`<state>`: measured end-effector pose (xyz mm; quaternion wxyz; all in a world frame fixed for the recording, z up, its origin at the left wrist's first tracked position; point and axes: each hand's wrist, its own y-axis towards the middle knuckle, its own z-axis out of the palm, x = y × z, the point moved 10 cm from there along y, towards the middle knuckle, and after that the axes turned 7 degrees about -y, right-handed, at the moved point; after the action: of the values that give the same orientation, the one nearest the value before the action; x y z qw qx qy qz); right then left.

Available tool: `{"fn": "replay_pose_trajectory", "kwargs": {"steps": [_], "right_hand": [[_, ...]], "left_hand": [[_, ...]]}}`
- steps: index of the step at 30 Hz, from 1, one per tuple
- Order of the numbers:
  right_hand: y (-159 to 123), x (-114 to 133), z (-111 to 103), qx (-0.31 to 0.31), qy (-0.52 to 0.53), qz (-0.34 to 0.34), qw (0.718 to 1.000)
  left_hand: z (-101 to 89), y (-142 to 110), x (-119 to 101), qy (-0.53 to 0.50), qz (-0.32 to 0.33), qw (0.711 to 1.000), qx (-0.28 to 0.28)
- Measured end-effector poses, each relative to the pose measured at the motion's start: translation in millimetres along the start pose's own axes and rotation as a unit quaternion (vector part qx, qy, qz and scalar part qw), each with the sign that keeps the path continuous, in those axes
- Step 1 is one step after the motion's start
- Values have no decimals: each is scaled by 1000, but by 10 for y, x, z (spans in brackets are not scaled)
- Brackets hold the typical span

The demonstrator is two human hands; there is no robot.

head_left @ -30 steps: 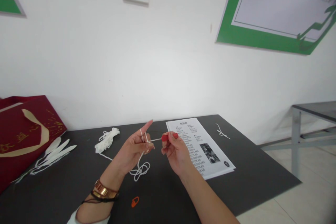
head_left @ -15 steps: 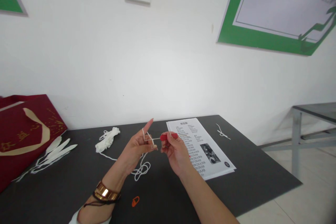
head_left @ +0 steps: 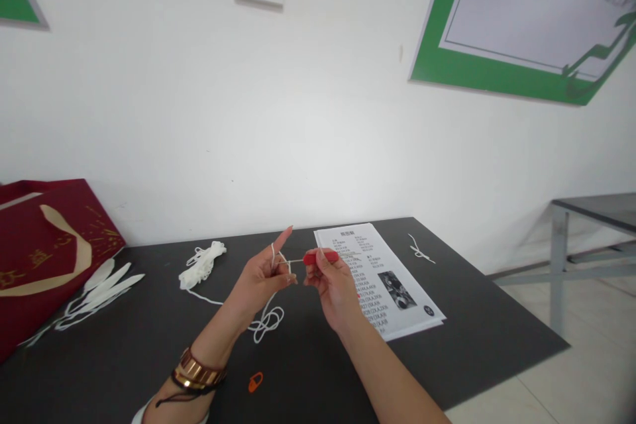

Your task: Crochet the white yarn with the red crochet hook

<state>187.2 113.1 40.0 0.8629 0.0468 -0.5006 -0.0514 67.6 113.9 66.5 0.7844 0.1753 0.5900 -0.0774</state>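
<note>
My left hand [head_left: 261, 278] is raised over the black table [head_left: 149, 358], forefinger pointing up, with white yarn [head_left: 267, 319] looped round that finger and pinched by thumb and middle finger. The yarn hangs down to a loose tangle on the table and runs left to a small white skein [head_left: 203, 264]. My right hand [head_left: 334, 288] grips a crochet hook with a red handle [head_left: 320, 256]; its thin metal tip points left into the loop at my left fingers. The two hands are a few centimetres apart.
A printed sheet [head_left: 382, 281] lies right of my hands. An orange clip [head_left: 255, 381] sits near the front edge. A red gift bag [head_left: 44, 252] with white strips [head_left: 99, 288] stands at the left. A short yarn scrap [head_left: 420, 248] lies far right. A grey bench [head_left: 591, 212] stands beyond.
My left hand has shifted slightly right toward the hook, and the hook tip has gone into the loop at my fingers. The right hand has barely moved.
</note>
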Motion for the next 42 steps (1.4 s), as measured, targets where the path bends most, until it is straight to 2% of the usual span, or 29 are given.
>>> {"fn": "replay_pose_trajectory", "kwargs": {"steps": [3, 5, 7, 9, 11, 13, 14, 15, 19, 22, 28, 42], "right_hand": [[-43, 149, 3, -14, -118, -80, 990], [-113, 275, 40, -26, -231, -151, 961], [-216, 392, 128, -24, -338, -233, 911], [-341, 467, 265, 2, -420, -318, 850], [-466, 492, 399, 44, -467, -389, 793], [-549, 505, 474, 79, -476, -428, 764], [-560, 521, 477, 86, -465, -432, 768], [-547, 542, 457, 86, -443, -423, 785], [-335, 522, 266, 53, -297, -299, 905], [-208, 423, 199, 53, -196, -217, 955], [-111, 374, 87, 31, -109, -153, 982], [-68, 368, 44, 34, -38, -116, 992]], "left_hand": [[-75, 29, 39, 52, 15, 998, -42], [-135, 26, 74, 72, 13, 994, -85], [-178, 4, 93, 55, 12, 991, -121], [-172, -14, 108, -20, 8, 992, -126], [-105, -16, 142, -135, -17, 986, -95], [-8, -21, 182, -247, -61, 966, -47], [32, -28, 193, -288, -82, 954, -27], [58, -34, 194, -318, -96, 943, -10], [103, -47, 168, -358, -116, 925, 45], [97, -49, 143, -368, -116, 921, 59], [94, -45, 50, -392, -96, 912, 70], [20, -35, 11, -416, -79, 904, 61]]}}
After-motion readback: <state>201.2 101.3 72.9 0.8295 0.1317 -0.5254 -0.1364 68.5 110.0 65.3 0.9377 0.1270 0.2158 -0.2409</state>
